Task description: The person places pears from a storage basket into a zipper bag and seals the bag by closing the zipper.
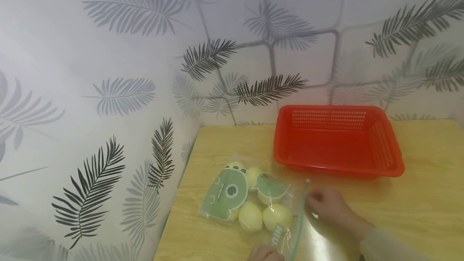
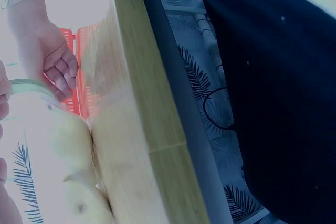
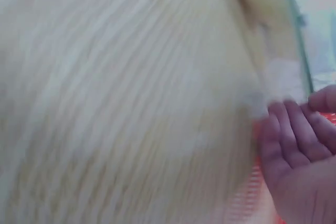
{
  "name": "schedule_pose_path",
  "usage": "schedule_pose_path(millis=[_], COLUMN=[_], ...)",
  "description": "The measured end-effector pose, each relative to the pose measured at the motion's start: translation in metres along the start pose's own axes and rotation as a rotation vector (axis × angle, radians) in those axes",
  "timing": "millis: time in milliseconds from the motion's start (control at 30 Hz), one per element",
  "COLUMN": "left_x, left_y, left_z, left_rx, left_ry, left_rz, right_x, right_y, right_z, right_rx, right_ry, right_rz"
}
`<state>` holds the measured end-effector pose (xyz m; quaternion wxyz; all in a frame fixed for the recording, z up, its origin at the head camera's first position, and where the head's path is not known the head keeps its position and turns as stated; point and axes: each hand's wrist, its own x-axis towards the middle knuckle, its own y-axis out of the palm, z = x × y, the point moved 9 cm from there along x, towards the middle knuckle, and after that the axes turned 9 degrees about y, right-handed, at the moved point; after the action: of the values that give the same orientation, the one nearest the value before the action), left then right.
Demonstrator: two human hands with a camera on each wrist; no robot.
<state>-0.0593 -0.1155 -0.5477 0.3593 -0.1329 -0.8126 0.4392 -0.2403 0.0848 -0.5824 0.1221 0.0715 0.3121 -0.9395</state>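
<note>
A clear zip bag [image 1: 253,235] lies on the table, printed with green cartoon shapes and with a pale green zip strip [image 1: 299,220] along its right side. Inside are several round, pale yellow-green fruits [image 1: 250,216]; two also show up close in the left wrist view. My left hand [image 1: 266,253], partly cut off by the frame's bottom, grips the bag's near edge beside the strip. At the far part of the strip, my right hand [image 1: 330,208] pinches the bag's opening edge between thumb and forefinger; its other fingers [image 3: 294,135] are loosely bent.
Behind my right hand stands a red plastic basket [image 1: 337,168] with meshed sides, near the back of the wooden table [image 1: 431,196]. Leaf-patterned walls [image 1: 119,59] border the table at the left and back. A dark garment [image 2: 273,87] shows beside the table edge.
</note>
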Motion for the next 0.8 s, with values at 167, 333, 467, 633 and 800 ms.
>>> schedule_pose_path(millis=[167, 333, 467, 633, 800], left_x=[0.002, 0.005, 0.009, 0.015, 0.021], left_y=[0.001, 0.002, 0.002, 0.006, 0.011], left_z=[0.001, 0.000, -0.002, -0.012, -0.016], left_rx=[-0.017, -0.008, 0.025, 0.116, 0.207], left_ry=[-0.025, -0.008, 0.036, 0.230, 0.340], left_rz=[-0.008, -0.020, -0.043, -0.064, -0.053], right_x=[-0.014, -0.038, -0.048, -0.049, -0.049], right_y=[0.026, 0.059, 0.069, 0.063, 0.052], right_z=[-0.002, 0.000, 0.000, -0.001, -0.008], right_rx=[0.228, 0.346, 0.346, 0.323, 0.364], right_ry=[0.102, 0.149, 0.140, 0.118, 0.124], right_rz=[0.218, 0.429, 0.461, 0.411, 0.363])
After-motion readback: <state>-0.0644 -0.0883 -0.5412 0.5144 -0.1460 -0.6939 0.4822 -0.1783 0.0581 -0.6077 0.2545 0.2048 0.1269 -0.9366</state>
